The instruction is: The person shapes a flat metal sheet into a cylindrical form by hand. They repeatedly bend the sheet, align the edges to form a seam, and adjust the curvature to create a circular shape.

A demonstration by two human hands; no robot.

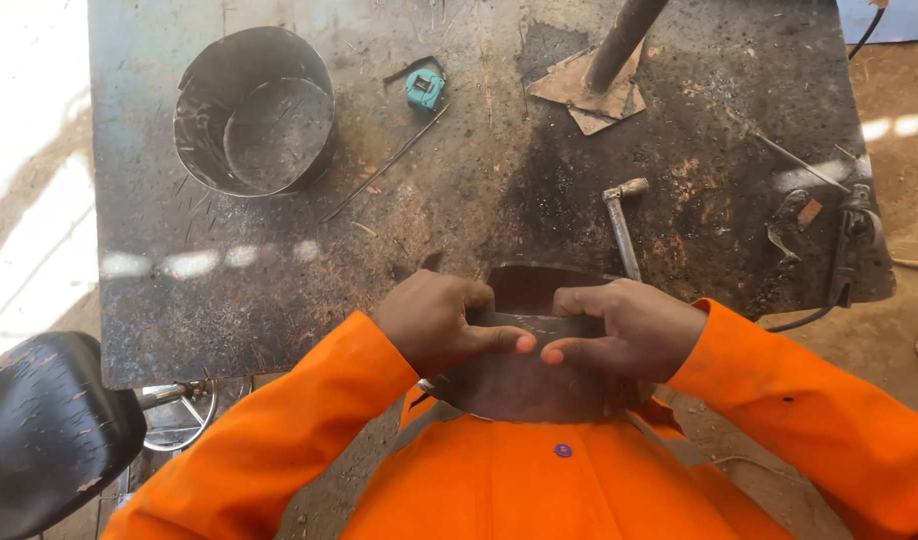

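Both of my hands are closed on a curved sheet-metal band held against my chest at the near edge of the steel workbench. My left hand curls over the band's top rim, thumb pressed flat along it; my right hand does the same from the other side, and the two thumb tips nearly meet at the middle. Most of my fingers are tucked behind the metal, so I cannot tell how they sit there. The band's lower part disappears behind my orange sleeves and jacket, and its far wall shows only as a dark rusty arc.

No labels are readable; a small teal tape measure lies near the bench's far edge, its face too small to make out. Left of it stands a dull grey metal cylinder, open at the top. A hammer lies just beyond my right hand, its handle end hidden by the band. A black seat is cut off at the lower left.
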